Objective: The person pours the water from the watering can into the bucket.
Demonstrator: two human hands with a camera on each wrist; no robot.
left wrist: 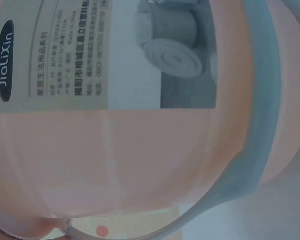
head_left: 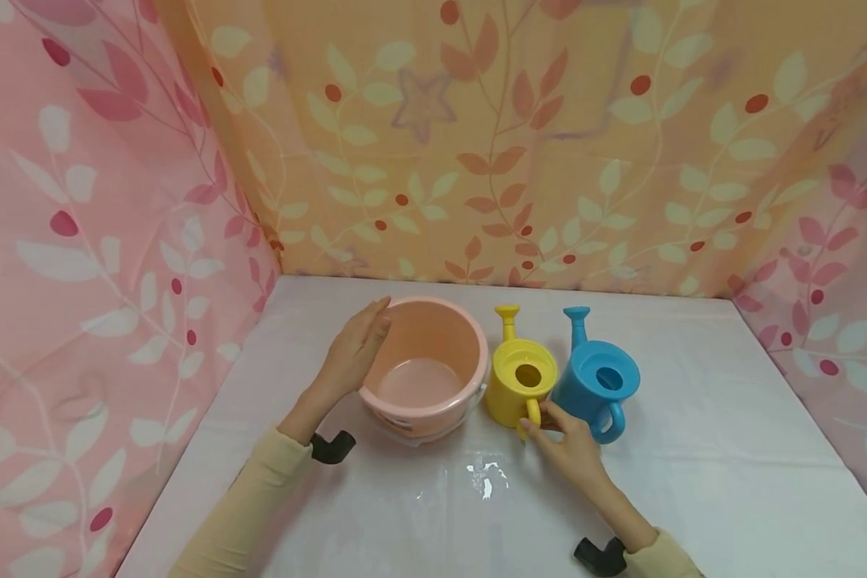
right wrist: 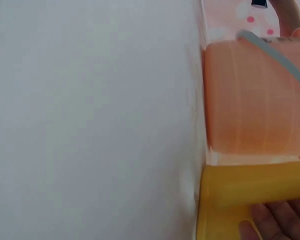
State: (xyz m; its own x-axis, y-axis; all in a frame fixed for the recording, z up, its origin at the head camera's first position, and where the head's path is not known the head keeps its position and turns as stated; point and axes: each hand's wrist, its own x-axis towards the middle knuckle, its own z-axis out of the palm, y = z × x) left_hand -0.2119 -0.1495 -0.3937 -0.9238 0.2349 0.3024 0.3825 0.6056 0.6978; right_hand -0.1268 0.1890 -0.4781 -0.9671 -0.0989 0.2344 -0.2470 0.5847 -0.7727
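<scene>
A pink plastic bucket (head_left: pixel 428 413), its mouth facing up, stands on the white table. My left hand (head_left: pixel 354 345) lies along its left rim with the fingers fairly straight. The left wrist view shows the bucket's side close up, with a printed label (left wrist: pixel 162 90) and a pale handle (left wrist: pixel 265 90). To the right of the bucket stands a yellow watering can (head_left: pixel 506 393), upright with its spout pointing away. My right hand (head_left: pixel 571 453) pinches its handle (head_left: pixel 533 411) between thumb and fingers. In the right wrist view those fingers (right wrist: pixel 290 217) show beside the can's yellow wall.
A blue watering can (head_left: pixel 585 393) stands close on the right of the yellow one. Shiny wet-looking spots (head_left: pixel 487 482) lie on the table (head_left: pixel 730 441) in front of the bucket. Orange patterned cloth (head_left: pixel 506 144) hangs behind, with pink cloth (head_left: pixel 101 281) at the left.
</scene>
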